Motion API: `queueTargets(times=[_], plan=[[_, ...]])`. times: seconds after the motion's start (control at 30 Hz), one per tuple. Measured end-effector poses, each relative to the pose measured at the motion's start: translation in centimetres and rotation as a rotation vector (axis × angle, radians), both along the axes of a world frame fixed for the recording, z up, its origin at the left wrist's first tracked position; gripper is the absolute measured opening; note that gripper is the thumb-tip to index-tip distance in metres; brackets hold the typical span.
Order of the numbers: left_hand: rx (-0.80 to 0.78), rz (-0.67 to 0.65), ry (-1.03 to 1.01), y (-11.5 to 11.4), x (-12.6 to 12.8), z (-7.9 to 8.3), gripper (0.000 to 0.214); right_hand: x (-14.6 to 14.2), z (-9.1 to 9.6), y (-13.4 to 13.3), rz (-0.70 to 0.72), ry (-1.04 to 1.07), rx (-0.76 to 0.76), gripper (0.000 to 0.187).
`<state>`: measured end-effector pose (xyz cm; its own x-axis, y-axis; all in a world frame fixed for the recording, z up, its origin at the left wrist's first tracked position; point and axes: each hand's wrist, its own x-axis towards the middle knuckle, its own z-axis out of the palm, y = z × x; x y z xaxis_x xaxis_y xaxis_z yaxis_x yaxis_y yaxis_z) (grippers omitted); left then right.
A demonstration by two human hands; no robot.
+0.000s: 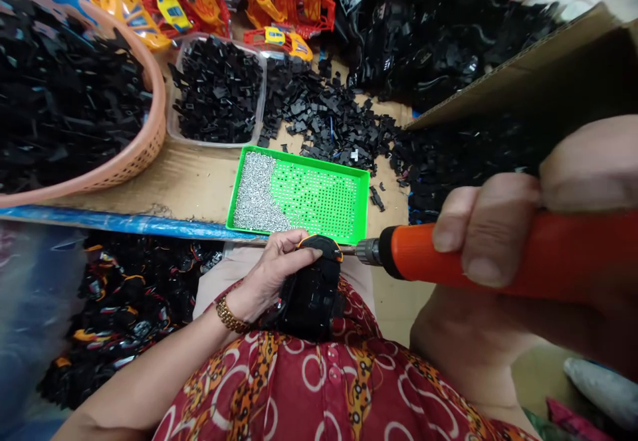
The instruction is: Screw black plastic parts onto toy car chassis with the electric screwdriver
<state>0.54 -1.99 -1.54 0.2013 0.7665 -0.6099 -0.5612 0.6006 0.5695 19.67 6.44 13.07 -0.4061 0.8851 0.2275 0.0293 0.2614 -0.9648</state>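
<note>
My left hand [276, 268] is closed around a black plastic toy car body [312, 295] with an orange edge, held over my lap. The thumb presses on its upper end. In my right hand [503, 222] is an orange electric screwdriver [448, 255], its fingers wrapped round the barrel. The metal tip of the tool points left and is close to the car's upper right corner; whether they touch I cannot tell. Just beyond the car lies a green perforated tray [363, 208] with small silver screws [256, 195] heaped at its left side.
A pink basket [154, 95] and a clear tub [262, 89] hold black plastic parts. More loose black parts [343, 122] lie across the cardboard. Orange car shells [299, 2] are at the back, a cardboard box flap [503, 69] at right. Assembled-looking black pieces [139, 288] pile at lower left.
</note>
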Motion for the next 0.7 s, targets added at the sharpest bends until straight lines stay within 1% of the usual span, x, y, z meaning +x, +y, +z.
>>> queueTargets(times=[0.07, 0.13, 0.2, 0.27, 0.33, 0.4, 0.5, 0.63, 0.7], plan=[[0.008, 0.013, 0.014, -0.1, 0.1, 0.0, 0.036, -0.8, 0.8, 0.5, 0.050, 0.007, -0.059, 0.051], [0.030, 0.030, 0.050, -0.3, 0.1, 0.0, 0.036, -1.5, 1.0, 0.6, 0.081, 0.013, -0.111, 0.054], [0.058, 0.046, 0.094, -0.5, 0.1, 0.2, 0.035, -2.4, 0.9, 0.2, 0.047, 0.052, -0.078, 0.054], [0.093, 0.058, 0.140, -0.7, 0.1, 0.3, 0.035, -3.3, 0.4, -0.6, -0.032, 0.079, -0.035, 0.050], [0.138, 0.067, 0.192, -0.9, 0.2, 0.5, 0.035, -3.9, -0.2, -1.5, -0.129, 0.100, -0.020, 0.036], [0.174, 0.063, 0.242, -1.0, 0.3, 0.7, 0.034, -4.0, -0.9, -2.1, -0.178, 0.140, -0.025, 0.027], [0.186, 0.045, 0.292, -1.0, 0.5, 0.9, 0.033, -3.4, -2.2, -2.3, -0.174, 0.167, -0.013, 0.027], [0.157, 0.028, 0.319, -1.1, 0.8, 1.1, 0.033, -2.8, -3.7, -1.8, -0.163, 0.191, 0.127, 0.023], [0.139, 0.031, 0.322, -1.0, 0.8, 1.1, 0.033, -2.9, -4.0, -1.6, -0.143, 0.165, 0.160, 0.022]])
